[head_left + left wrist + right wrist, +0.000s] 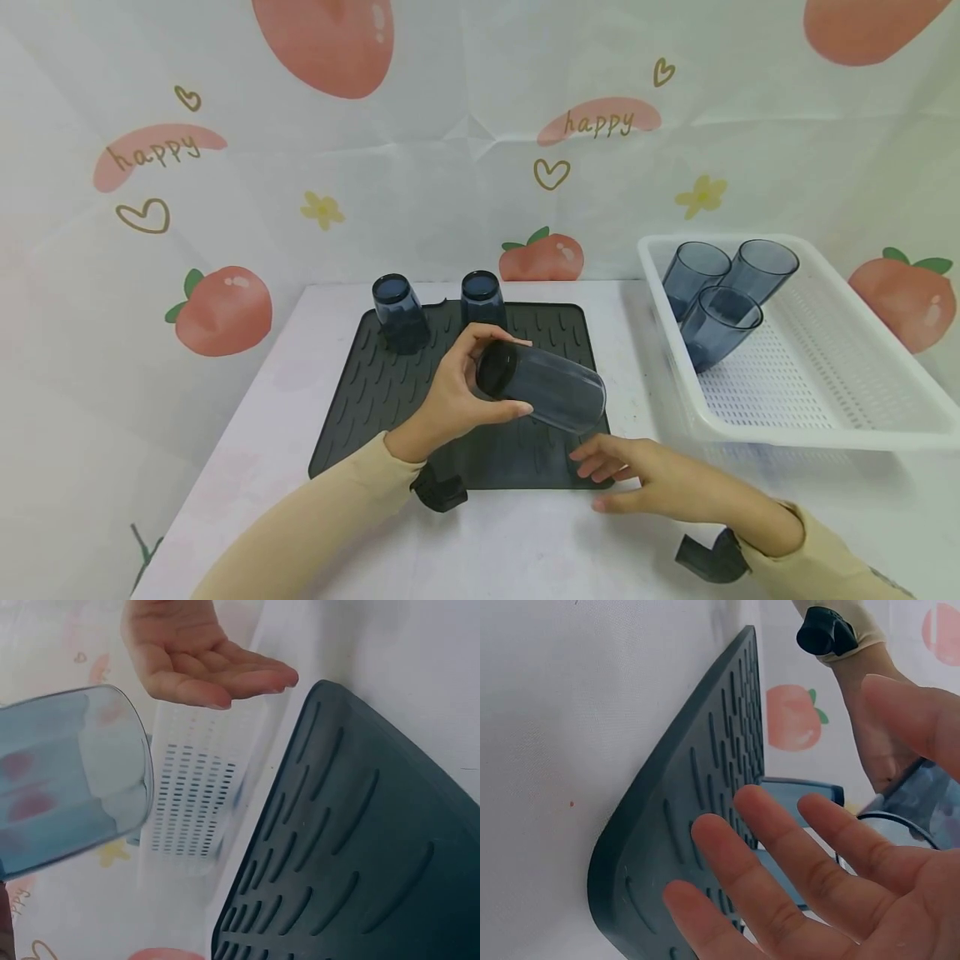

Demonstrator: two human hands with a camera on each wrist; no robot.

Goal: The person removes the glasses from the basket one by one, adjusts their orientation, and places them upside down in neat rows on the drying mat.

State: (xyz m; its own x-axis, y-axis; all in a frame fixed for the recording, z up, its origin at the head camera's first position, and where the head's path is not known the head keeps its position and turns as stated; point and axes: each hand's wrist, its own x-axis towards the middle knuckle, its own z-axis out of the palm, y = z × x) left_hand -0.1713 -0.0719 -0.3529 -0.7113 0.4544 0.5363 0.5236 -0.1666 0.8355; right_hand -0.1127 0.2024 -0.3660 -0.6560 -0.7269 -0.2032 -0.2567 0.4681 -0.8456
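Note:
A tinted blue drinking glass lies nearly on its side in the air over the black ridged mat. Its dark base end is gripped by my left hand, thumb below and fingers above, while the mouth points right. In the left wrist view the clear rim of the glass fills the left side. My right hand hovers by the mat's front right corner, fingers spread and holding nothing. The right wrist view shows its loose fingers in front of the mat.
Two more glasses stand upside down at the mat's back, one at the left and one in the middle. On the right, a white perforated basket has three upright, leaning glasses at its left side. A printed cloth hangs behind.

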